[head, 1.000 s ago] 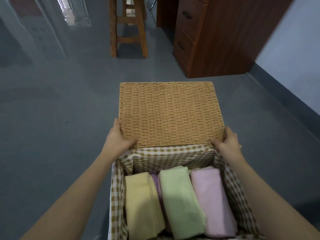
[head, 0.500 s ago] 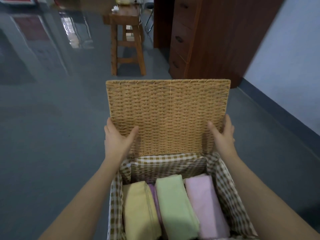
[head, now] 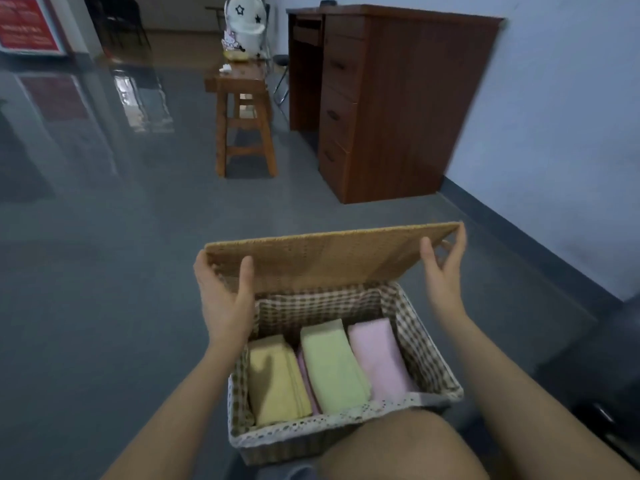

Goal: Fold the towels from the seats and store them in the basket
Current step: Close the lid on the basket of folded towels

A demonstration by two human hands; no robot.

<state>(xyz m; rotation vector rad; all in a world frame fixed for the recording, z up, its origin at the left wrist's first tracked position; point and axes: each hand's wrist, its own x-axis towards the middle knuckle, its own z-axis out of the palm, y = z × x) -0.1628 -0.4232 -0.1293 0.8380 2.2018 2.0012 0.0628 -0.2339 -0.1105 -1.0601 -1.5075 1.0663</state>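
Wicker basket [head: 349, 441] on the floor [head: 104, 289], lined with checked cloth; yellow towel [head: 277, 382], green towel [head: 330, 365] and pink towel [head: 379, 358] folded side by side inside; lid [head: 329, 254] tilted over the far edge, pinched at its left corner by left hand [head: 223, 296], at its right corner by right hand [head: 445, 271].

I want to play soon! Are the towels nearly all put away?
Nearly. Done: the yellow towel, green towel and pink towel lie folded in the basket. In hand: the left hand and right hand hold the wicker lid. Left: shutting it.
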